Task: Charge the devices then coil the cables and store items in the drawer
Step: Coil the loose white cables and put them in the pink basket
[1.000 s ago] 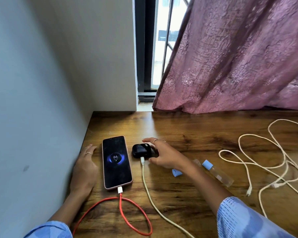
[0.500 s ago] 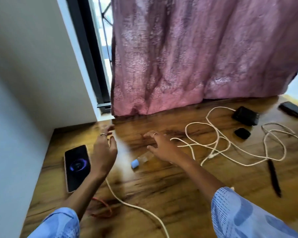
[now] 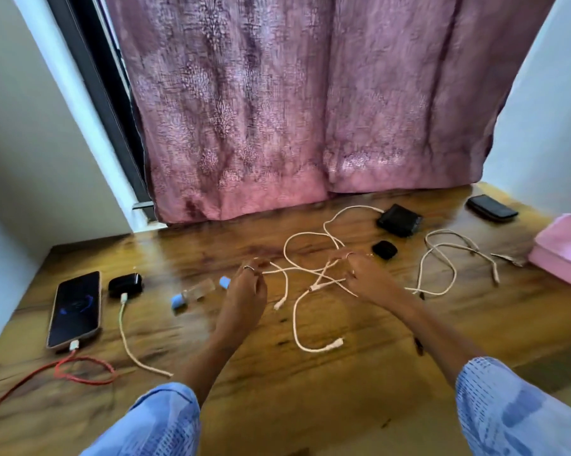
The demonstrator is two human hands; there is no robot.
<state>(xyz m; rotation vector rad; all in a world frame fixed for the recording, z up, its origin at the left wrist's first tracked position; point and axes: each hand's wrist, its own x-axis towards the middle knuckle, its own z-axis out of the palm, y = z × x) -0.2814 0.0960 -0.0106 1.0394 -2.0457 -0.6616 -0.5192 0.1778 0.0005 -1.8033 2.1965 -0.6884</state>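
Both hands on the tangled white cable, mid-surface.

Phone & earbud case sit plugged in at the left, so charging looks done (my read); coiling starts now. My left hand pinches a strand nr its tip, fingers curled; my right hand is curled over the crossing loops, exact grip I can't tell. Next: find a free end, pull the knot apart w/o tightening it, then wind loops.
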